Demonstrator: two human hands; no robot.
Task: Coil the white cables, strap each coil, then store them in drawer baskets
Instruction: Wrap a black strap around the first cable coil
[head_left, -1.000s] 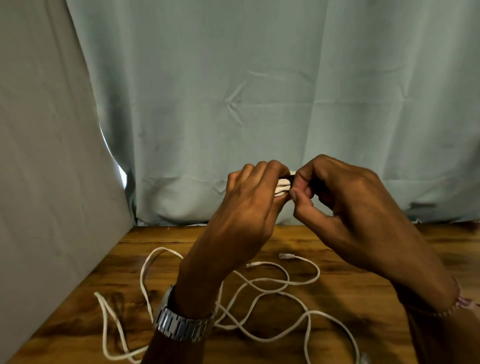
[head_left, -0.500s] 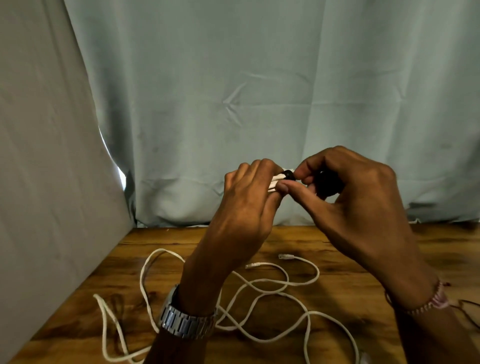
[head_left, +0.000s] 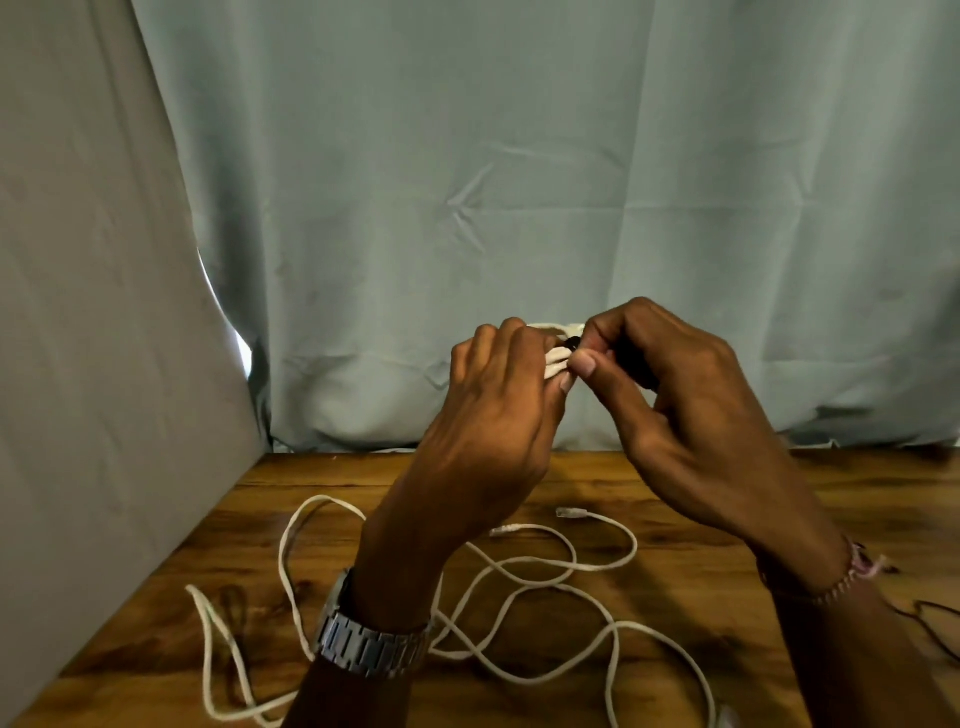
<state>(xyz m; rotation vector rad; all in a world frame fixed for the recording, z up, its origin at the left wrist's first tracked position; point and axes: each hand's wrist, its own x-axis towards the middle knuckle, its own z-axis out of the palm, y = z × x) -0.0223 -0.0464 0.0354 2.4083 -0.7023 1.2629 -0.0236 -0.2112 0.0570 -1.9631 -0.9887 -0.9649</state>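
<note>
Your left hand (head_left: 493, 415) grips the small white coiled cable (head_left: 557, 359); your right hand (head_left: 670, 395), at three o'clock, pinches the black strap (head_left: 573, 343) against it.

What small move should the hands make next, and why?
Probably pull the black strap tight around the white coil: the left hand grips the coil, the right hand pinches the strap at it, and wrapping looks unfinished.

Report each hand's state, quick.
Left hand: grips the coiled white cable.
Right hand: pinches a black strap at the coil.
</note>
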